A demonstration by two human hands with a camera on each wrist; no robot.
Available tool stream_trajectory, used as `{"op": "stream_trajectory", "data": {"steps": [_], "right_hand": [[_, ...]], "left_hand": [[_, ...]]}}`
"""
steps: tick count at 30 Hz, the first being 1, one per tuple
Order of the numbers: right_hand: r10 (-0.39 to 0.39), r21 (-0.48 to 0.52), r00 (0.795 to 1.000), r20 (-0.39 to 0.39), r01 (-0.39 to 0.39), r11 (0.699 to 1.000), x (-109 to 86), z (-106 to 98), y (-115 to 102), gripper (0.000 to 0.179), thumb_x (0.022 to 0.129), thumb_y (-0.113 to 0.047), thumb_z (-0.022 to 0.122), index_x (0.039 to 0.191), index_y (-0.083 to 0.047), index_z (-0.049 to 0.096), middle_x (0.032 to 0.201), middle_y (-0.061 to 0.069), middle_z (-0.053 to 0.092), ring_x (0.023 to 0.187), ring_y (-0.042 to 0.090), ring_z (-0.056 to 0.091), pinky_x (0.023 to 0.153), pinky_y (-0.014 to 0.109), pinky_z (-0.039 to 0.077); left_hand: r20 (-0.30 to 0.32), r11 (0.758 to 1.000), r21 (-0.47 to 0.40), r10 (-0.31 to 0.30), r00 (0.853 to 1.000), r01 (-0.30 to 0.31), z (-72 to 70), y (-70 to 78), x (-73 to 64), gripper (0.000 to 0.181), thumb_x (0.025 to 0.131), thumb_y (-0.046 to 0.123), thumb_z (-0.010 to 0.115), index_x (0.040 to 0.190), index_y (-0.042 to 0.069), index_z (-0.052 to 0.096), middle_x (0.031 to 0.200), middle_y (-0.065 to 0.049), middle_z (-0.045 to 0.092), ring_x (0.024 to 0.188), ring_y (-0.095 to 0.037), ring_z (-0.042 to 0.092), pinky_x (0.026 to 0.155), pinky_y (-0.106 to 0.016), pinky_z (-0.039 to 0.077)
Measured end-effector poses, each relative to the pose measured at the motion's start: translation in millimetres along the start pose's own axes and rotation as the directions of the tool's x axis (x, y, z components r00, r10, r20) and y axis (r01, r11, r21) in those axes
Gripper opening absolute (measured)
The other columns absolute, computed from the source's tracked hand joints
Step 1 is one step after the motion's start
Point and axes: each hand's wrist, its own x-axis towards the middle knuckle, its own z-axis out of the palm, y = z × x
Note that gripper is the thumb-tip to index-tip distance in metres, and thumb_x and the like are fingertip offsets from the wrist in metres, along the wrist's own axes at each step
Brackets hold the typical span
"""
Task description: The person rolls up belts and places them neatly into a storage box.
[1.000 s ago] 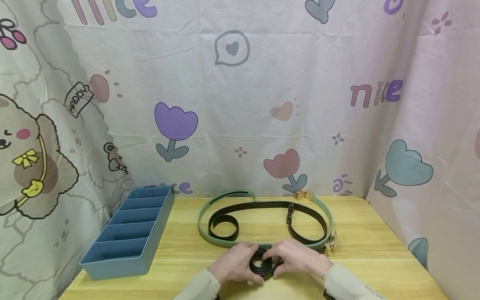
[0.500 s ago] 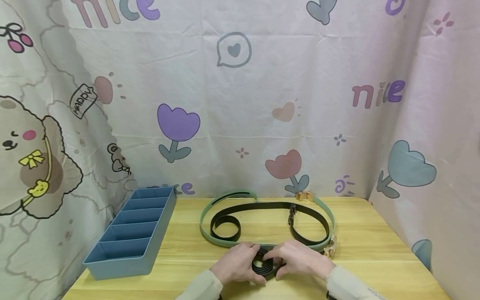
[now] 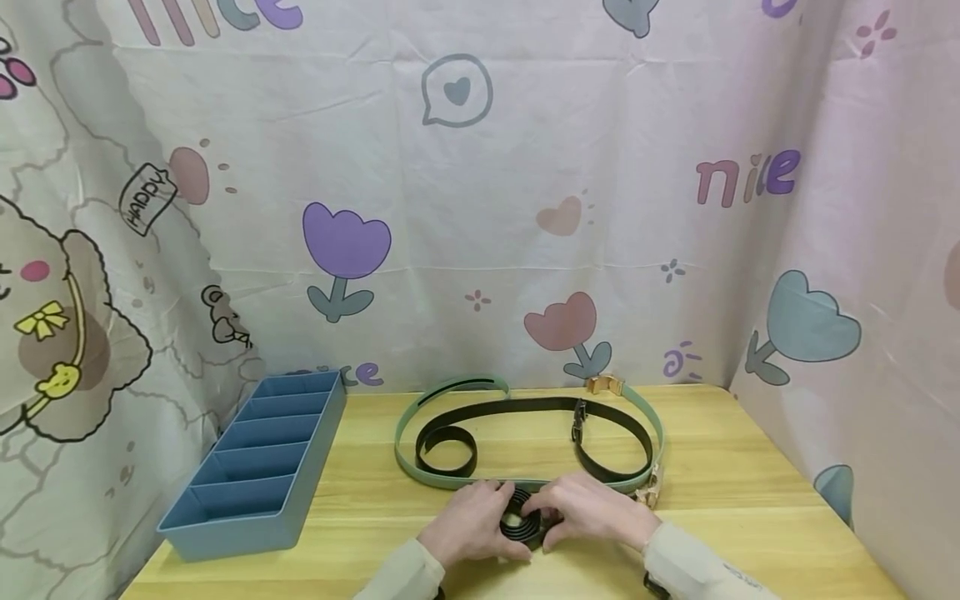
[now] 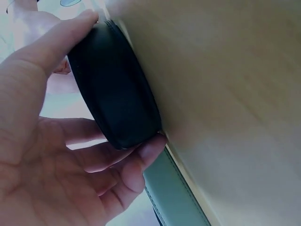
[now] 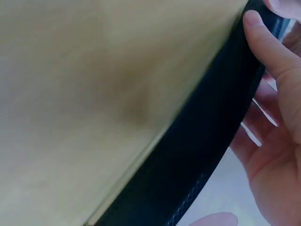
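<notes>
A black belt [image 3: 519, 533], rolled into a tight coil, stands on its edge on the table. My left hand [image 3: 472, 523] grips the coil from the left; in the left wrist view the thumb and fingers curve round its outer wall [image 4: 115, 89]. From the right, my right hand [image 3: 596, 512] pinches the belt, index fingertip at the coil's inner opening. In the right wrist view a smooth dark length of the belt [image 5: 207, 113] runs past the right thumb. Just behind the hands lies a green belt [image 3: 438, 479], its strap [image 4: 171, 188] also seen below the left fingers.
Inside the green belt's loop lies a second black belt [image 3: 510, 407] with a dark buckle [image 3: 578, 423]. Gold buckle pieces [image 3: 606, 384] show at the green belt's right side. A blue divided tray [image 3: 232, 540] stands at left on the wooden table [image 3: 720, 533]. Patterned cloth [image 3: 465, 183] hangs behind.
The head view has shifted slightly. Both hands stay at the coiled belt, and less of its loose length shows at the right hand than before. The other belts and tray have not moved.
</notes>
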Motion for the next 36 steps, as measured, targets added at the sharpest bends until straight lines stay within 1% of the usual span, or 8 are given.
{"op": "stream_trajectory", "data": {"steps": [4, 8, 12, 15, 20, 23, 27, 36], "right_hand": [[-0.011, -0.006, 1.0, 0.026, 0.012, 1.0, -4.6, -2, 0, 0.052, 0.076, -0.044, 0.076, 0.124, -0.025, 0.066, 0.095, -0.015, 0.066, 0.076, -0.01, 0.053, 0.068, 0.007, 0.041], [-0.003, -0.028, 1.0, 0.023, 0.003, 1.0, -4.0, 0, -3, 0.044, 0.077, -0.042, 0.076, 0.118, -0.027, 0.069, 0.099, -0.017, 0.067, 0.08, -0.009, 0.055, 0.069, 0.009, 0.042], [0.029, -0.033, 1.0, 0.009, -0.028, 0.999, -0.1, 0, -5, 0.036, 0.076, -0.041, 0.078, 0.109, -0.027, 0.073, 0.098, -0.018, 0.071, 0.08, -0.009, 0.059, 0.068, 0.009, 0.043], [0.042, -0.041, 0.999, 0.002, -0.042, 0.998, 1.9, -1, -5, 0.036, 0.076, -0.043, 0.077, 0.108, -0.026, 0.073, 0.097, -0.018, 0.072, 0.08, -0.009, 0.06, 0.068, 0.01, 0.044], [0.032, -0.029, 0.999, 0.019, -0.032, 0.999, -1.9, -2, -5, 0.051, 0.077, -0.044, 0.077, 0.124, -0.028, 0.066, 0.099, -0.016, 0.069, 0.082, -0.007, 0.058, 0.071, 0.014, 0.046], [0.036, -0.031, 0.999, 0.036, -0.035, 0.999, -4.2, -4, -4, 0.06, 0.076, -0.045, 0.078, 0.132, -0.03, 0.06, 0.105, -0.014, 0.066, 0.086, -0.005, 0.057, 0.075, 0.017, 0.048], [0.054, -0.03, 0.998, 0.045, -0.053, 0.998, -0.6, -5, -4, 0.055, 0.075, -0.045, 0.079, 0.126, -0.029, 0.064, 0.108, -0.014, 0.065, 0.088, -0.005, 0.058, 0.075, 0.017, 0.048], [0.014, -0.077, 1.0, -0.015, -0.015, 0.997, 6.2, 1, -7, 0.048, 0.071, -0.053, 0.078, 0.109, -0.025, 0.072, 0.095, -0.013, 0.071, 0.079, -0.005, 0.061, 0.067, 0.009, 0.044]], "left_hand": [[0.01, 0.999, -0.033, 0.006, 1.0, -0.006, 0.5, -0.3, -0.8, 0.096, 0.068, 0.074, 0.071, 0.137, 0.009, 0.054, 0.123, -0.011, 0.064, 0.112, -0.024, 0.061, 0.093, -0.038, 0.051], [0.004, 0.999, -0.043, 0.025, 1.0, -0.025, 2.8, -0.6, -0.9, 0.094, 0.069, 0.072, 0.072, 0.138, 0.011, 0.053, 0.124, -0.01, 0.064, 0.113, -0.023, 0.06, 0.094, -0.037, 0.051], [-0.022, 0.999, 0.016, 0.043, 0.999, -0.043, 4.4, -0.1, -0.2, 0.093, 0.069, 0.073, 0.071, 0.136, 0.01, 0.055, 0.117, -0.008, 0.066, 0.107, -0.022, 0.062, 0.09, -0.035, 0.052], [-0.033, 0.997, 0.063, 0.038, 0.999, -0.035, 4.5, 0.8, 0.8, 0.093, 0.069, 0.076, 0.069, 0.134, 0.01, 0.056, 0.112, -0.008, 0.067, 0.102, -0.022, 0.063, 0.086, -0.035, 0.052], [-0.006, 0.997, 0.064, 0.044, 0.999, -0.043, -0.8, 0.7, 4.3, 0.088, 0.067, 0.073, 0.073, 0.129, 0.013, 0.057, 0.107, -0.005, 0.067, 0.097, -0.02, 0.063, 0.082, -0.034, 0.052], [0.027, 0.998, 0.032, 0.055, 0.998, -0.056, -4.1, -0.7, 5.6, 0.093, 0.067, 0.071, 0.074, 0.136, 0.013, 0.054, 0.116, -0.004, 0.066, 0.104, -0.02, 0.063, 0.088, -0.034, 0.052], [0.045, 0.998, -0.005, 0.061, 0.997, -0.061, -5.2, -3.2, 3.2, 0.099, 0.067, 0.07, 0.075, 0.143, 0.012, 0.049, 0.127, -0.005, 0.063, 0.114, -0.021, 0.06, 0.096, -0.036, 0.049], [0.036, 0.999, -0.046, 0.025, 0.999, -0.023, -2.2, 0.6, 1.6, 0.097, 0.069, 0.074, 0.07, 0.139, 0.009, 0.052, 0.118, -0.012, 0.065, 0.108, -0.026, 0.061, 0.092, -0.039, 0.051]]}}
